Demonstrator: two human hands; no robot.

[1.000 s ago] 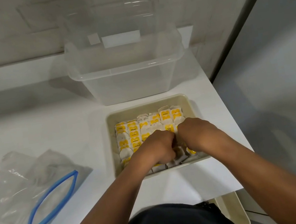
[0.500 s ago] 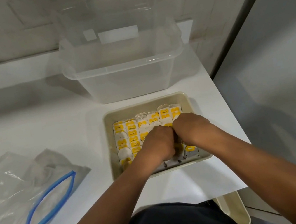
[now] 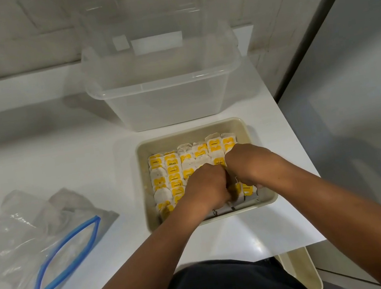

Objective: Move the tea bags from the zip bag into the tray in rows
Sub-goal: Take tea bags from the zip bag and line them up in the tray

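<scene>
A beige tray (image 3: 191, 130) on the white table holds several rows of white tea bags (image 3: 173, 169) with yellow tags. My left hand (image 3: 207, 186) and my right hand (image 3: 245, 164) are both down inside the tray, side by side, fingers curled into the tea bags at the middle and right rows. The fingertips are hidden behind the backs of the hands, so which bags they grip is unclear. The clear zip bag (image 3: 37, 241) with a blue zipper lies open at the left and looks empty.
A large clear plastic bin (image 3: 165, 83) stands right behind the tray, against the wall. A second beige tray (image 3: 304, 273) pokes out below the table's near right edge. The table ends just right of the tray.
Both hands stay in the tray and have shifted slightly toward the near rows of tea bags; the camera has tilted a little. The zip bag has not moved.
</scene>
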